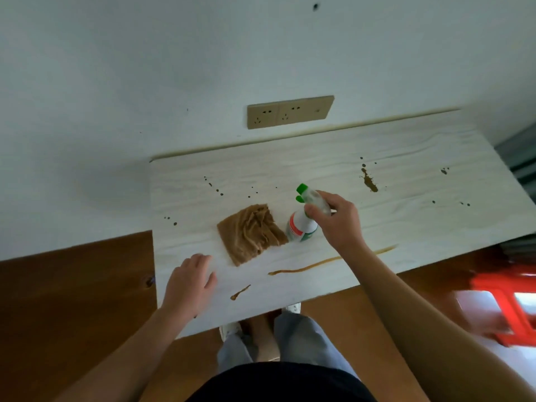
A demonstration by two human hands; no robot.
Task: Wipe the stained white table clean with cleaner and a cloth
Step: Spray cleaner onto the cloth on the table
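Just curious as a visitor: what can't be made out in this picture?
Head view:
- Spray bottle: label too small and blurred to read.
- Its neck: covered by the right hand gripping it.
- Left hand: blurred; whether it touches the white table is unclear.
- Red stool: blurred, cut off by the right edge.

Brown cloth (251, 233), seemingly wood-grained white table (406, 158).

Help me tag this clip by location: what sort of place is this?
Probably a plain room in a home or dormitory. A white table stands against a bare painted wall with a socket panel, on a brown wood-look floor, and a red plastic stool sits nearby.
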